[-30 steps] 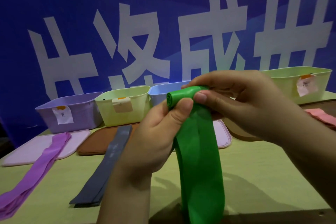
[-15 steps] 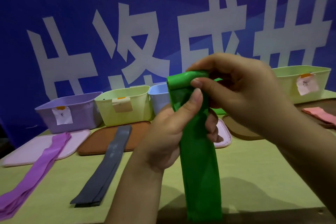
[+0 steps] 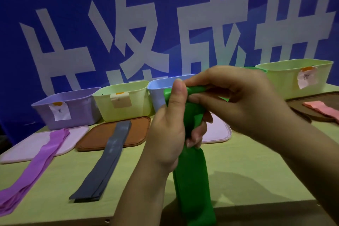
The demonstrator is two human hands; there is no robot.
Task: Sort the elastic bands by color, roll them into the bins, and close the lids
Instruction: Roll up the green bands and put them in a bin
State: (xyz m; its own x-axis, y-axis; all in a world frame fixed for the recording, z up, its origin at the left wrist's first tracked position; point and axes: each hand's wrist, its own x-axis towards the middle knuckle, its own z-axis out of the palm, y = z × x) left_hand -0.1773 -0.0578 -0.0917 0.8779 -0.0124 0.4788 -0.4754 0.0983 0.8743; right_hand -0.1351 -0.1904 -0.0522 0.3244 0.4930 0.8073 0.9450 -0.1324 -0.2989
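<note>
I hold a green elastic band (image 3: 192, 187) upright above the table's front edge, its top end wound into a small roll. My left hand (image 3: 170, 134) grips the band just under the roll, thumb pointing up against it. My right hand (image 3: 238, 101) pinches the roll from the right. The band's tail hangs down past the table edge. A purple band (image 3: 36, 163) lies over a pink lid, a grey band (image 3: 106, 159) over a brown lid, and a pink band (image 3: 322, 109) on a brown lid at the right.
Along the blue backdrop stand open bins: purple (image 3: 73, 108), pale green (image 3: 124, 99), light blue (image 3: 157, 90) and a pale green one (image 3: 293, 77) at the right. Lids lie flat in front: pink (image 3: 22, 150), brown (image 3: 139, 130), pink (image 3: 218, 130), brown (image 3: 300, 104).
The roll at the band's top has been turned further and sits lower and nearer me. My left thumb now points up along it, and the hanging tail is shorter.
</note>
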